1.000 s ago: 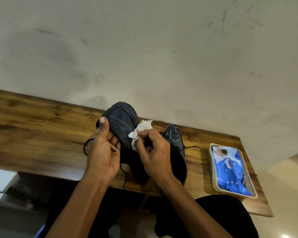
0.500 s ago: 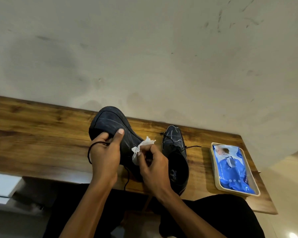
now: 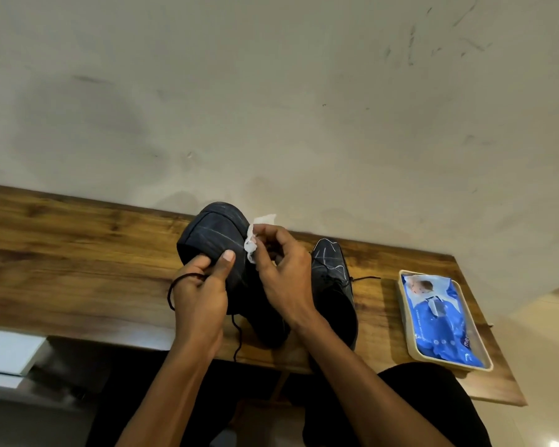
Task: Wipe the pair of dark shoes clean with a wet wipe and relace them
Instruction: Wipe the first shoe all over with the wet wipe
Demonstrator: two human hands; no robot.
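Note:
My left hand [image 3: 200, 295] grips a dark shoe [image 3: 217, 233] with pale scuff lines, toe tilted up above the wooden table [image 3: 78, 259]; its thumb lies on the upper, and a black lace [image 3: 171, 288] loops round the hand and hangs down. My right hand [image 3: 283, 272] pinches a crumpled white wet wipe [image 3: 254, 237] against the shoe's right side. The second dark shoe [image 3: 331, 279] lies flat on the table just right of my right hand, toe toward the wall, partly hidden by my wrist.
A beige tray [image 3: 410, 343] holding a blue wet wipe pack [image 3: 439, 317] sits at the table's right end. A plastered wall [image 3: 271, 108] rises right behind the table. A white object [image 3: 7, 350] lies below the table's front edge at left.
The held shoe dipped lower and then rose again with its toe tipped up. My right hand slid the wipe up along the shoe's side toward the toe.

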